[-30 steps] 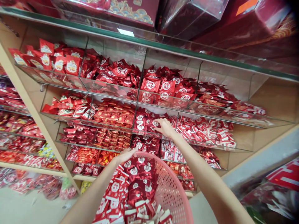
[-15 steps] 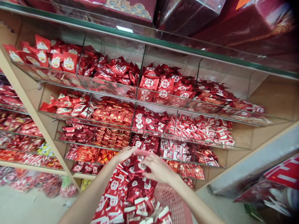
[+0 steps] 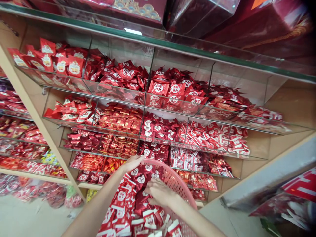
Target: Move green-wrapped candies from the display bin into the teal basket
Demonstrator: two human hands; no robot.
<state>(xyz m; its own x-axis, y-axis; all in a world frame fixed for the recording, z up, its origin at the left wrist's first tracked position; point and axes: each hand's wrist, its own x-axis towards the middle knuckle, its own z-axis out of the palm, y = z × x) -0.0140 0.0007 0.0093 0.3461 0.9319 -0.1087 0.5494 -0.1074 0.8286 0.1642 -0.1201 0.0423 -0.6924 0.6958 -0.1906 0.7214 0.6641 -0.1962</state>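
A pink perforated plastic basket (image 3: pixel 170 171) stands low in front of me, heaped with small wrapped packets. My left hand (image 3: pixel 134 162) grips its far rim on the left side. Over the packets inside the basket is my right hand (image 3: pixel 159 193), its fingers loosely bent and apart, touching or just above the dark red packets (image 3: pixel 142 201); no packet shows between them. Bright red packets with white print (image 3: pixel 120 196) line the left side of the basket. Red packets with white ends (image 3: pixel 149 220) lie nearest me. My right hand hides some packets beneath it.
Ahead, a wooden shelf unit with glass dividers (image 3: pixel 150 85) carries rows of red packets (image 3: pixel 158 88). A green-edged glass shelf (image 3: pixel 172 39) above bears large dark red boxes (image 3: pixel 202 16). Bagged goods (image 3: pixel 53 196) lie on the floor at left; wrapped items (image 3: pixel 293 204) are at right.
My right hand has moved down and slightly towards me inside the basket, uncovering dark red packets near the far rim. My left hand stays on the rim.
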